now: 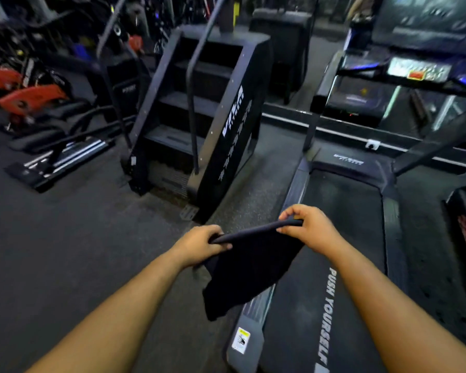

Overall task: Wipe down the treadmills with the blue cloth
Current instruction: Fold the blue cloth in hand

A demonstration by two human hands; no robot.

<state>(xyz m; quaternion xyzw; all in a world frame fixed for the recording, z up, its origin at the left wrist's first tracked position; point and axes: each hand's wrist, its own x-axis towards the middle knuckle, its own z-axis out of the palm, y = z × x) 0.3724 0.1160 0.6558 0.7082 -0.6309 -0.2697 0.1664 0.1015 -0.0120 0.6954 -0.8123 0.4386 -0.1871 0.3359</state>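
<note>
Left hand (pixel 202 244): fingers curled tight around one top corner of the cloth, thumb over the fold.
Right hand (pixel 306 227): pinching the other top corner, fingers folded in on the fabric.
Cloth (pixel 249 270): stretched between the two hands along its top edge, the rest hanging loose below them; it looks very dark in this light, so its colour is hard to read.
Treadmill (pixel 350 238): directly under and beyond the right hand; the belt runs away from the hands toward the console, and white lettering on the belt lies below the right forearm.
Treadmill left side rail (pixel 293 189): just beyond the cloth, its near part passing under the hanging fabric.
Open floor (pixel 78 251): dark rubber, wide and bare to the left of the left hand.
Gap: a strip of floor lies beyond the hands, between the rail and the stair climber (pixel 213 111).
Stair climber: well beyond the left hand, its base corner near the strip.
Console (pixel 420 68): far beyond the right hand, blurred.
Other machines (pixel 33 103): far left, well apart from both hands.
</note>
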